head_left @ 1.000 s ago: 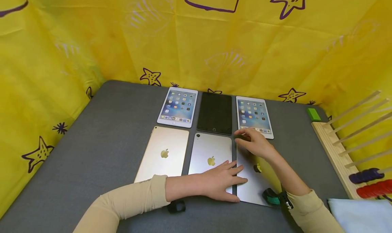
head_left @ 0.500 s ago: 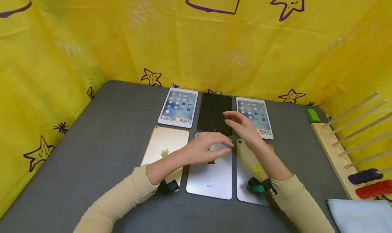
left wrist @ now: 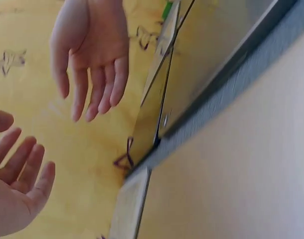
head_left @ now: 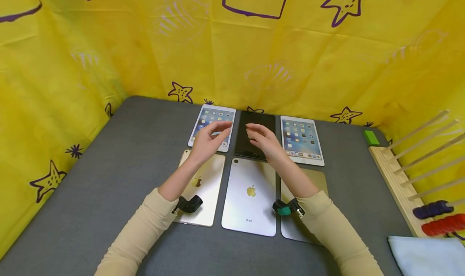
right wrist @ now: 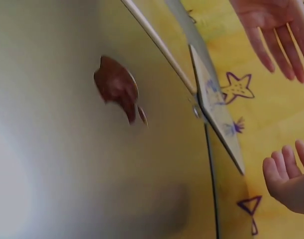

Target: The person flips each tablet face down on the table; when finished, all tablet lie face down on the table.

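My left hand (head_left: pixel 206 143) hovers over the lower part of the back-left white tablet (head_left: pixel 218 113), fingers loosely bent and holding nothing. Facing it, my right hand (head_left: pixel 268 143) hangs above the black tablet (head_left: pixel 258 118), likewise with nothing in its grasp. A second white tablet (head_left: pixel 300 137), showing app icons, lies at the back right. Along the front row, backs upward, are a gold tablet (head_left: pixel 211 189), a silver tablet (head_left: pixel 249 206) and another gold tablet (head_left: pixel 317 178). My right forearm partly covers that last one. Both palms show in the wrist views.
An abacus-like wooden frame (head_left: pixel 394 189) with rods and dark and red beads borders the right side. Beyond it sits a green block (head_left: pixel 371 137), and a light blue cloth (head_left: pixel 425 254) lies at the near right. Yellow patterned fabric (head_left: pixel 232 58) walls the grey table (head_left: pixel 120 159).
From over the front-row tablets, both hands have lifted and moved forward and left. They now face each other above the back row. The tablets have stayed in place.
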Tool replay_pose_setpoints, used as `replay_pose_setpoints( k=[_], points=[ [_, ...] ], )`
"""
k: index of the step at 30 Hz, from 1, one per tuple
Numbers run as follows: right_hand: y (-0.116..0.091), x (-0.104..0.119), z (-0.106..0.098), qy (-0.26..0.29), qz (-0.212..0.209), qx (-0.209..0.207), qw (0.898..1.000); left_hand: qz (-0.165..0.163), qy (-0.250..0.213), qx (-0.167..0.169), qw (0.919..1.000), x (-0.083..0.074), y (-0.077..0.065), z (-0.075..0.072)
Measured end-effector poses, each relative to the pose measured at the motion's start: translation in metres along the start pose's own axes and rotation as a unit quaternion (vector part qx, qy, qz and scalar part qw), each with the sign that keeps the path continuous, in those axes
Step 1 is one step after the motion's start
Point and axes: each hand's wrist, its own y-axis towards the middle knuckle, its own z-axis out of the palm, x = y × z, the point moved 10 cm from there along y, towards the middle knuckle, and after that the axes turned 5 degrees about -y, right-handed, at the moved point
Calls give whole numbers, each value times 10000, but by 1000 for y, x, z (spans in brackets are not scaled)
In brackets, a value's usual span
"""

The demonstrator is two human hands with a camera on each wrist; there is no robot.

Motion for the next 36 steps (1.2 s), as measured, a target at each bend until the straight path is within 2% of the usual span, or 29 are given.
replay_pose_setpoints(
  k=[3, 6, 10, 13, 16, 21, 26, 29, 36],
  points=[
    [6, -6, 13, 200, 189, 189, 9994, -317, -84, -424, 9986, 13, 5, -21],
    [8, -12, 26, 482, 450, 410, 9970, -780, 107, -650, 9948, 28, 7, -39],
    [8, -22, 41, 943, 813, 680, 9899, -1523, 369, -605, 9858, 49, 5, -55],
    [6, -28, 49, 1277, 991, 816, 9835, -2074, 535, -537, 9753, 62, 0, -66],
    [5, -32, 54, 1504, 1099, 852, 9788, -2428, 652, -483, 9667, 71, -4, -76],
    [4, -35, 60, 1615, 1204, 866, 9757, -2755, 418, -241, 9601, 78, -9, -83],
    [3, -35, 65, 1539, 1259, 899, 9759, -3028, -420, -97, 9521, 87, -12, -80],
    [3, -36, 68, 1467, 1292, 883, 9767, -3074, -876, -121, 9475, 91, -13, -79],
    [6, -38, 72, 1360, 1320, 786, 9787, -3082, -1457, -334, 9395, 98, -12, -82]
  ],
)
